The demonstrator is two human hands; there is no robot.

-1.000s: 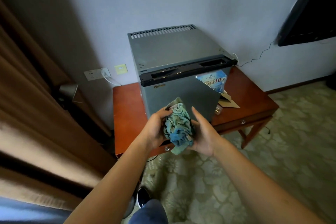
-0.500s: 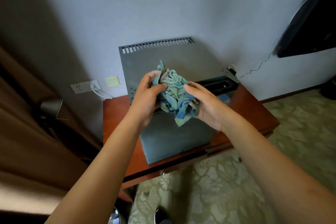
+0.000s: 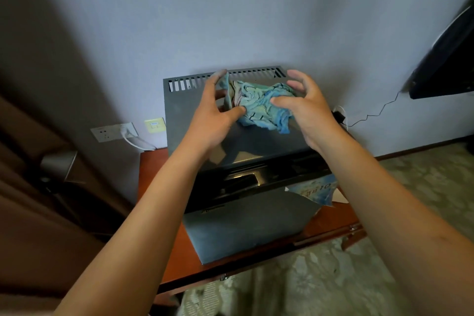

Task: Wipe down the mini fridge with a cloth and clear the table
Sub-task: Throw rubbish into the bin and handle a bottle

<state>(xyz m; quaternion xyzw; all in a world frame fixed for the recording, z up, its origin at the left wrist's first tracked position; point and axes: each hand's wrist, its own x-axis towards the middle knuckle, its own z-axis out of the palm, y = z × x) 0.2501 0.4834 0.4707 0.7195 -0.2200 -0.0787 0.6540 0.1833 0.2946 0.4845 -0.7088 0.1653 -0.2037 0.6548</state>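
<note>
A grey mini fridge [image 3: 195,110] stands on a reddish wooden table [image 3: 154,187] against the wall. A crumpled blue-green cloth [image 3: 259,102] lies bunched over the back of the fridge top, near the vent slots. My left hand [image 3: 213,120] pinches the cloth's left edge between thumb and raised index finger. My right hand [image 3: 310,110] has its thumb on the cloth's right side and its fingers curved over it. Whether the cloth touches the fridge top I cannot tell.
A torn blue paper packet [image 3: 315,190] sits beside the fridge door at the right, over the table. A wall socket [image 3: 115,131] with a white plug is at the left, a dark screen [image 3: 446,69] at the right. Brown curtain and a lamp [image 3: 57,164] fill the left.
Both hands carried the cloth up from in front of the fridge door to over the back of the fridge top, and spread it wider. The view has moved closer.
</note>
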